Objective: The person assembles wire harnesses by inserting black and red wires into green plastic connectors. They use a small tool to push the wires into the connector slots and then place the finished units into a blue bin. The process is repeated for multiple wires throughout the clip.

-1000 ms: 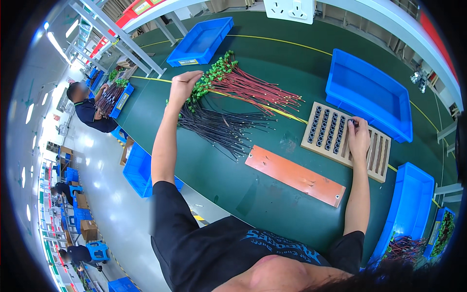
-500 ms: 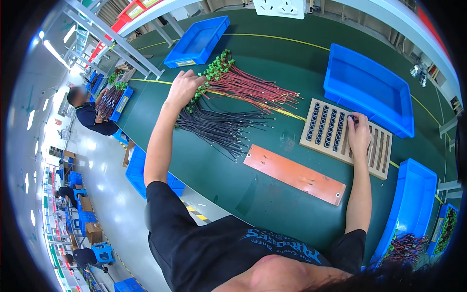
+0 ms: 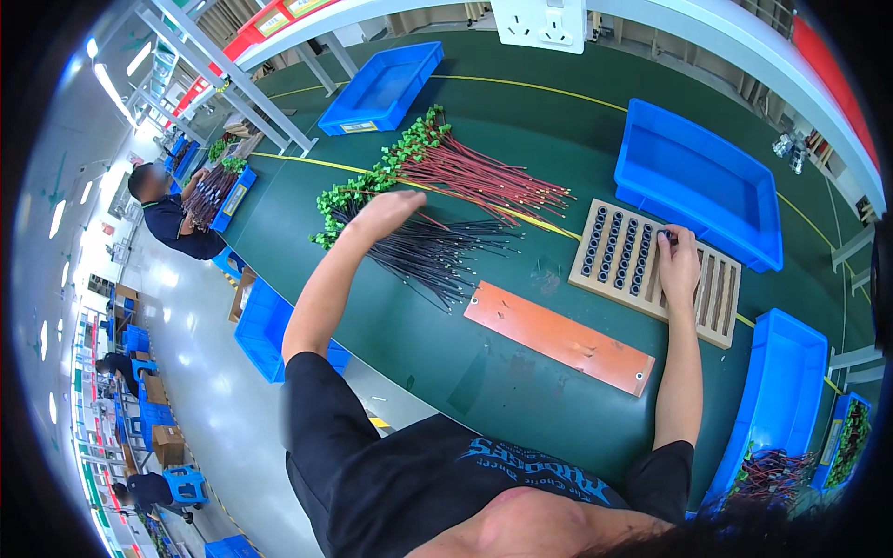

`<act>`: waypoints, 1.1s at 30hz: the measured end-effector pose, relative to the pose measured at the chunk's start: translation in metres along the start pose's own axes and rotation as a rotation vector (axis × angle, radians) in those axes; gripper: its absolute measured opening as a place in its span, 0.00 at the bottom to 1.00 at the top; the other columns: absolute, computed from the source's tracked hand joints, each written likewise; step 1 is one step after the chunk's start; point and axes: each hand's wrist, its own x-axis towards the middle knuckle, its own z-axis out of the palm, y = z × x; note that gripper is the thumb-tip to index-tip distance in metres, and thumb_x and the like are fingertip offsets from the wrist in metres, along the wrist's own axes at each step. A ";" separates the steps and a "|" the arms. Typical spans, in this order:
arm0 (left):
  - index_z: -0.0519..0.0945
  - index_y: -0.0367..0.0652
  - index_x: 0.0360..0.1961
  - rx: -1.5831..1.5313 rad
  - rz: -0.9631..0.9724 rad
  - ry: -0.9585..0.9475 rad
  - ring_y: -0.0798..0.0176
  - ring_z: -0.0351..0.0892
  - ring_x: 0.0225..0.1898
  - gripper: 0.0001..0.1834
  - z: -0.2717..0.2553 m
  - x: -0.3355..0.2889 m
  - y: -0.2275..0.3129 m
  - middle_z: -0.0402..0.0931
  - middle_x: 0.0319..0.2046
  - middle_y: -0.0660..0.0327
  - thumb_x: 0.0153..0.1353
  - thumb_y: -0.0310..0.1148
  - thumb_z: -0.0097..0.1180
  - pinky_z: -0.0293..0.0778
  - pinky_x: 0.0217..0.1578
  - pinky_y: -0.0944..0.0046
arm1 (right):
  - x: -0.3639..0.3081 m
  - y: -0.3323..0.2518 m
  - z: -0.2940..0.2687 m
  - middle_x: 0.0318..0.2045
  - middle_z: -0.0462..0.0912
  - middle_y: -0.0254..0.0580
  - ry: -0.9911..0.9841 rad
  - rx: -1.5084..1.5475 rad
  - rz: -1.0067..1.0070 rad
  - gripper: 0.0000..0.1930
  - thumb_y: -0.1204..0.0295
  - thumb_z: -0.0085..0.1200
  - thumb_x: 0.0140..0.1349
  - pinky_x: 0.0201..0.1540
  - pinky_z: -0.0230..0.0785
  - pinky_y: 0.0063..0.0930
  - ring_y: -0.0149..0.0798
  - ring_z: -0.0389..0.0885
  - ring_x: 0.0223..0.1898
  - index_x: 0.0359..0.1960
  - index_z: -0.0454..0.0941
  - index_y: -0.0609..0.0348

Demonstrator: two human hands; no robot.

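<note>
My left hand (image 3: pixel 393 213) is closed over the black wires (image 3: pixel 433 260), its fingers pinched on what looks like a red wire (image 3: pixel 432 221). Red wires (image 3: pixel 493 177) fan out beyond it, and green connectors (image 3: pixel 409 147) cap the bundles' left ends. At the wooden rack (image 3: pixel 606 284), my right hand (image 3: pixel 680 268) pinches a small black ring (image 3: pixel 666 235) at the far end of a slot; the fingers partly hide it. Several rows of black rings (image 3: pixel 621 249) fill the rack's left slots, while bare slots (image 3: pixel 719 296) show right of the hand.
An orange-brown plate (image 3: pixel 558 337) lies on the green table in front of the rack. Blue bins stand behind the rack (image 3: pixel 698 177), at the far left (image 3: pixel 381 88) and at the right (image 3: pixel 777 381). A co-worker (image 3: pixel 177 214) handles wires at the left.
My left hand has left the green connectors and come nearer and to the right, over the black wires. My right hand stays at the rack with the black ring.
</note>
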 end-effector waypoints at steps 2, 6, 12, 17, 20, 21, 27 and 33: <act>0.78 0.39 0.49 -0.200 -0.168 0.166 0.45 0.85 0.45 0.13 -0.016 -0.005 -0.005 0.83 0.42 0.50 0.64 0.21 0.53 0.81 0.45 0.52 | 0.000 0.001 -0.001 0.43 0.82 0.45 0.005 -0.016 -0.004 0.10 0.66 0.56 0.72 0.46 0.75 0.44 0.50 0.83 0.43 0.49 0.79 0.56; 0.81 0.37 0.48 -0.604 -0.424 0.507 0.61 0.89 0.41 0.08 -0.057 -0.038 -0.041 0.87 0.41 0.55 0.72 0.24 0.53 0.82 0.42 0.62 | -0.002 -0.001 0.000 0.45 0.82 0.46 0.015 -0.009 -0.006 0.11 0.64 0.54 0.74 0.47 0.75 0.46 0.52 0.83 0.46 0.51 0.78 0.55; 0.78 0.38 0.49 -0.351 -0.528 0.784 0.62 0.86 0.45 0.10 -0.120 -0.086 -0.044 0.89 0.42 0.58 0.78 0.33 0.48 0.77 0.51 0.60 | -0.004 -0.009 -0.006 0.52 0.83 0.50 -0.051 0.140 0.206 0.12 0.65 0.50 0.78 0.49 0.74 0.39 0.45 0.83 0.43 0.55 0.76 0.56; 0.75 0.36 0.52 -0.800 -0.338 0.830 0.62 0.80 0.38 0.12 -0.149 -0.061 0.028 0.83 0.36 0.58 0.80 0.33 0.45 0.77 0.46 0.59 | -0.008 -0.010 -0.006 0.40 0.81 0.38 0.171 0.759 -0.002 0.06 0.73 0.46 0.77 0.47 0.74 0.29 0.33 0.80 0.41 0.48 0.76 0.58; 0.76 0.41 0.51 -0.504 -0.221 0.674 0.48 0.84 0.39 0.10 -0.133 -0.037 0.125 0.82 0.39 0.51 0.77 0.34 0.50 0.78 0.43 0.54 | -0.055 -0.061 -0.015 0.27 0.78 0.31 -0.166 1.050 0.156 0.08 0.73 0.44 0.70 0.28 0.68 0.20 0.24 0.76 0.27 0.39 0.78 0.55; 0.77 0.43 0.51 -0.501 -0.130 0.587 0.42 0.84 0.40 0.09 -0.125 -0.026 0.155 0.81 0.40 0.48 0.76 0.35 0.52 0.78 0.42 0.52 | -0.073 -0.079 -0.018 0.23 0.73 0.28 -0.317 1.205 0.299 0.06 0.74 0.46 0.68 0.26 0.63 0.19 0.23 0.71 0.25 0.38 0.77 0.56; 0.76 0.43 0.45 -0.522 0.211 0.158 0.35 0.82 0.36 0.08 -0.070 -0.018 0.279 0.82 0.33 0.44 0.75 0.36 0.53 0.76 0.35 0.43 | -0.175 -0.131 -0.061 0.35 0.72 0.25 -0.808 1.311 0.263 0.24 0.67 0.60 0.73 0.30 0.59 0.18 0.20 0.66 0.31 0.68 0.72 0.57; 0.73 0.43 0.43 -0.499 0.172 0.007 0.33 0.81 0.36 0.11 -0.031 -0.015 0.297 0.82 0.32 0.44 0.77 0.40 0.48 0.72 0.35 0.37 | -0.204 -0.102 -0.092 0.32 0.72 0.26 -0.536 1.393 0.311 0.19 0.61 0.50 0.79 0.30 0.59 0.18 0.20 0.66 0.28 0.62 0.77 0.61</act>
